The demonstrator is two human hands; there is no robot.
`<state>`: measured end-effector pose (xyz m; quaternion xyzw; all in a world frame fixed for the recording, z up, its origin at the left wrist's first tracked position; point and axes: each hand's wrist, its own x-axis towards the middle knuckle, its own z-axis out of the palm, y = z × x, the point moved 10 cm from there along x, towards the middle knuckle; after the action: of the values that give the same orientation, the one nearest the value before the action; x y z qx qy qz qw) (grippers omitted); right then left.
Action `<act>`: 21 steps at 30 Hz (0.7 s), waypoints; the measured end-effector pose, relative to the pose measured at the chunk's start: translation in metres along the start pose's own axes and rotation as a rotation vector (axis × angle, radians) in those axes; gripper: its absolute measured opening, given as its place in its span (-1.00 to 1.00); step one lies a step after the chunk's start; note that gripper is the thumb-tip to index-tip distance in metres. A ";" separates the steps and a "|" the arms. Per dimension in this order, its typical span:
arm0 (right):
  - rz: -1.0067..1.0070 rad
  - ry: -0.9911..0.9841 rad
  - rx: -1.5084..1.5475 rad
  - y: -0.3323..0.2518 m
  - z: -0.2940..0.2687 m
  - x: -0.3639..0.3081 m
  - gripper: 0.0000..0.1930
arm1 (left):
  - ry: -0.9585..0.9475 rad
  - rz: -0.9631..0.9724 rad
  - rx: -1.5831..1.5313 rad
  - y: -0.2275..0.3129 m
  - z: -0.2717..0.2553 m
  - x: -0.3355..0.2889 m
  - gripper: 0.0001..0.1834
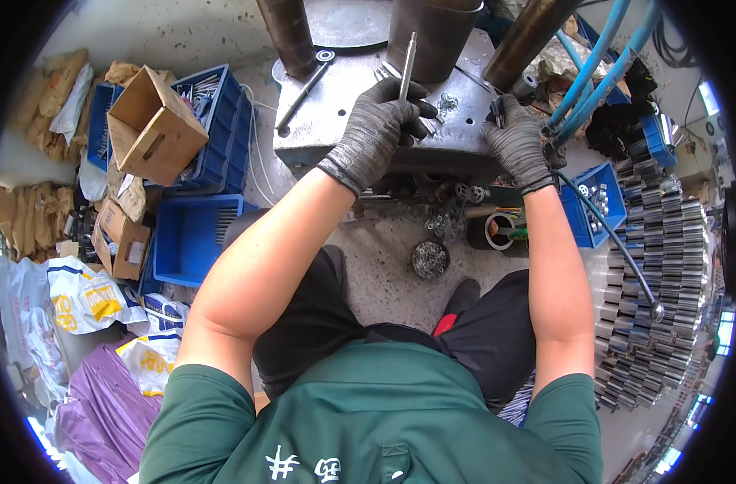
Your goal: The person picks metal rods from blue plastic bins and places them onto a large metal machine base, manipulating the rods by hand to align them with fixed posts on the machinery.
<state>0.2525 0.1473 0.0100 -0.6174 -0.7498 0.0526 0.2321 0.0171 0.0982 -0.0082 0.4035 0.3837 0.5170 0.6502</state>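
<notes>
My gloved left hand [374, 129] is closed around a slim, shiny metal rod [409, 63], which points upward with a narrower tip. Over the thick steel plate [311, 143] of a machine, this hand hovers near a little heap of small metal rings [447, 102]. To its left a dark rod with a ring-shaped end [302, 95] lies on the plate. My right hand [517, 143], gloved in grey too, is closed at the plate's right edge by a small dark piece; its fingers partly hide what they grip.
Thick brown steel columns [286, 36] rise behind the plate. Blue hoses [602, 60] run down at the right, beside stacked metal cylinders [658, 274]. Blue crates [194, 262] and cardboard boxes [162, 129] stand at the left. A round tin of small parts [430, 260] sits on the floor.
</notes>
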 end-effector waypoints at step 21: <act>0.089 0.032 0.377 0.032 -0.001 0.010 -0.58 | 0.049 -0.034 0.101 0.001 0.015 -0.004 -0.68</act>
<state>0.2807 0.1639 0.0021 -0.5963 -0.6948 0.1924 0.3531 0.0293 0.0924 -0.0013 0.4164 0.4320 0.4956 0.6280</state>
